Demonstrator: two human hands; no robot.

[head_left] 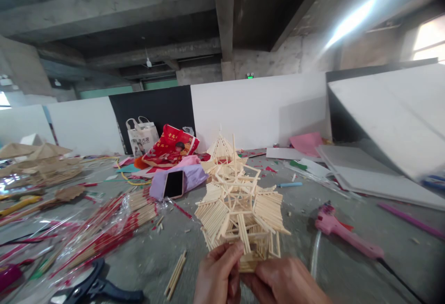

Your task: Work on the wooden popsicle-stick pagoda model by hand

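Observation:
A pagoda-like model of thin wooden sticks (239, 206) stands on the grey floor in front of me, with flared roof panels and a pointed tower behind. At its near side, my left hand (220, 271) is closed, thumb and forefinger pinched beside a narrow strip of sticks (244, 233). My right hand (287, 280) is closed too, its fingertips at a small panel of wooden sticks (251, 263) between the hands. The fingers partly cover this panel, and I cannot tell whether it is fixed to the model.
Left of the model lie loose sticks (175, 274), dark-handled cutters (97, 285), a phone (174, 184) on purple cloth and bundled sticks in plastic (114, 230). To the right are a pink glue gun (349, 237), a blue stick (290, 184) and white boards (375, 174).

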